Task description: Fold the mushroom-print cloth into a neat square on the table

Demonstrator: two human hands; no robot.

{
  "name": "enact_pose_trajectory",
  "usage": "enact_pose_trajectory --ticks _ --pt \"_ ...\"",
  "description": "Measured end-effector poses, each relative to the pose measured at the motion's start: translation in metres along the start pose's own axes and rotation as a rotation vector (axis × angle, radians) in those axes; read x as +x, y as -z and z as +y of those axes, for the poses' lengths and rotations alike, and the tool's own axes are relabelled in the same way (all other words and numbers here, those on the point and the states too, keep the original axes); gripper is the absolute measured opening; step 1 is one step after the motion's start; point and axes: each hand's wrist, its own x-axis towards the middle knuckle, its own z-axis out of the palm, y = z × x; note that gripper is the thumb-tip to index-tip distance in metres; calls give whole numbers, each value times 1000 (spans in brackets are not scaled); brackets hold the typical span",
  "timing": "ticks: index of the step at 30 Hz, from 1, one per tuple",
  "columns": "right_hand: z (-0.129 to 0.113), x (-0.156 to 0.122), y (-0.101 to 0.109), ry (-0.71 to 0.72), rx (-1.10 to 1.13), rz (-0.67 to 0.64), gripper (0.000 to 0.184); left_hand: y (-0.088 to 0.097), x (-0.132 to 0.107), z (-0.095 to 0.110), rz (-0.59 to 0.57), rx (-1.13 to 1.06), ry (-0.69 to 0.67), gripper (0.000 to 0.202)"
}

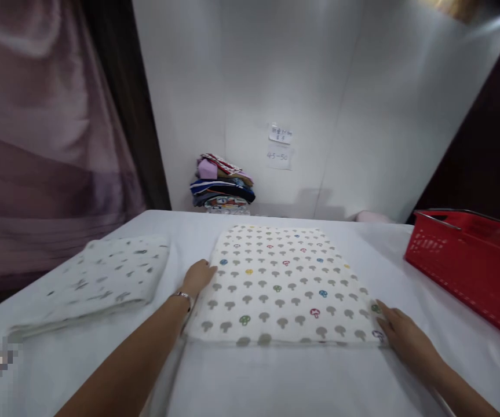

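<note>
A white cloth printed with grey and coloured mushrooms (pixel 271 284) lies folded into a flat rectangle in front of me. My left hand (pixel 199 278), with a bracelet at the wrist, is closed on its left edge, and the fingertips are partly hidden there. Near the front right corner, my right hand (pixel 400 330) grips the cloth's right edge between thumb and fingers. To the left, apart from my hand, rests another folded white cloth with a small dark print (pixel 110 272).
The white-covered table (pixel 302 382) carries a red plastic basket (pixel 471 260) at the right. Behind the far edge rises a stack of folded fabrics (pixel 222 185). Handwritten paper notes (pixel 279 156) are on the wall; a pinkish curtain (pixel 36 145) hangs at left.
</note>
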Motion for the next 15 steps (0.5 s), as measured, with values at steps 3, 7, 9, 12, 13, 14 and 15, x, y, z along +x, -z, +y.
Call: enact_pose_trajectory --ticks 3,7,9,12,13,14,15 --pt "11 -10 -3 -16 75 6 60 -1 -21 -10 0 -34 15 38" --pt "27 -3 -4 -115 173 -29 67 0 -46 -19 -35 -74 17 35" --pt "35 1 -5 -150 214 -43 69 1 -56 -21 -55 -89 12 33" --pt "48 6 -8 -138 230 -45 66 1 -67 -20 -56 -102 26 36" --pt "52 7 -10 -137 216 -55 65 1 -70 -19 -53 -105 38 37" --pt "56 9 -13 -135 196 -69 65 1 -72 -18 -49 -108 50 38" --pt "60 10 -15 -126 172 -83 65 1 -73 -17 -48 -113 61 39"
